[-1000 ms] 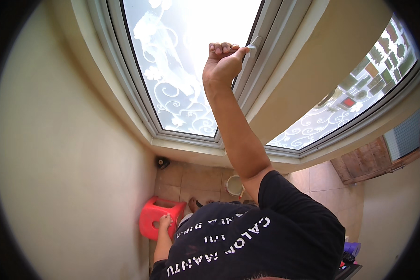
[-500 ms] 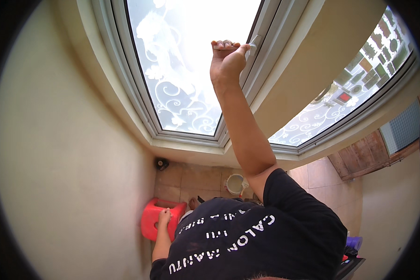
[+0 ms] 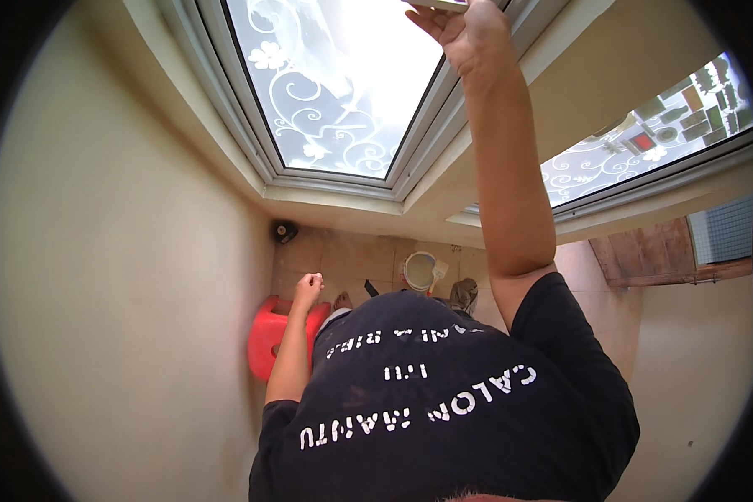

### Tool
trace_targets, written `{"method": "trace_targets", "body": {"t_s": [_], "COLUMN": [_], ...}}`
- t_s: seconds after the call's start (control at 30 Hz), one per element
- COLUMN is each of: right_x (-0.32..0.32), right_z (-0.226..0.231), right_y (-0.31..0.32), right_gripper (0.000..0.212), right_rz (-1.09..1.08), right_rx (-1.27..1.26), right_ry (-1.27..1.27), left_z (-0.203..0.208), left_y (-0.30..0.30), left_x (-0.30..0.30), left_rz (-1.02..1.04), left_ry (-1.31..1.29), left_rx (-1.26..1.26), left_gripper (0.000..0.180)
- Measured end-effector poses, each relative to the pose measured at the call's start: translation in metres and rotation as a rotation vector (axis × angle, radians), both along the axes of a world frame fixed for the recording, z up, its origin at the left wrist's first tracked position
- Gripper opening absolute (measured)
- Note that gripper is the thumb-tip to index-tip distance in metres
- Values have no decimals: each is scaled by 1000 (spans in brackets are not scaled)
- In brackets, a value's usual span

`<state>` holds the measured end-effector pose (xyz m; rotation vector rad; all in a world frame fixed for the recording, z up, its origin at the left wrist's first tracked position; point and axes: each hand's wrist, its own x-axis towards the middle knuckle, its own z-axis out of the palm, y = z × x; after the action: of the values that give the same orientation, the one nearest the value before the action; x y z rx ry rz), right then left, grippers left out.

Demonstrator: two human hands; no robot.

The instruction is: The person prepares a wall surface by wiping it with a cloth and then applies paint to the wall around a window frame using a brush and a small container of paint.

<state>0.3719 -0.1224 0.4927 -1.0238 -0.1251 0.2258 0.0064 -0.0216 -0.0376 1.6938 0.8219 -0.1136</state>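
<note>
My right hand [image 3: 474, 38] reaches up to the top edge of the view, in front of the window frame. Its fingers are closed round a flat pale thing [image 3: 445, 4], cut off by the picture's edge, so its kind does not show. Behind the hand is the frosted window [image 3: 335, 109] with white scroll and flower patterns. Low on the left, my left hand [image 3: 308, 291] hangs just past the red plastic stool [image 3: 263, 339]. Its fingers are curled together, and I cannot make out whether anything is in them.
On the tiled floor stands a whitish bucket [image 3: 418, 269] with a brush [image 3: 437, 274] leaning at its rim. A small black round object [image 3: 284, 231] lies in the corner. A second patterned window [image 3: 644, 151] is at right, a wooden panel [image 3: 644, 259] below. A beige wall [image 3: 117, 293] closes the left.
My right hand has gone up and to the right, away from where it was beside the window handle. My left hand has moved forward off the stool. The whole view has shifted.
</note>
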Motion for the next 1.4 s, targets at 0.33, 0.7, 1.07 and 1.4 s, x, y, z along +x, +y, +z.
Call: {"method": "trace_targets", "body": {"t_s": [0.33,0.7,1.07,1.4], "right_x": [-17,0,-14,-18], "right_z": [20,12,26,1], "right_y": [12,8,-1,11], "right_gripper": [45,49,48,41], "right_rz": [-133,-75,-117,-169], "right_rx": [62,71,53,-297], "right_ry": [25,-19,-1,-168], "left_z": [-18,10,-11,-40], "left_y": [7,7,9,-5], "left_x": [15,16,-8,-60], "left_rz": [-153,-144,-190,-73], "left_ry": [59,15,62,215], "left_rx": [86,66,126,49], "left_gripper": [37,38,38,40]}}
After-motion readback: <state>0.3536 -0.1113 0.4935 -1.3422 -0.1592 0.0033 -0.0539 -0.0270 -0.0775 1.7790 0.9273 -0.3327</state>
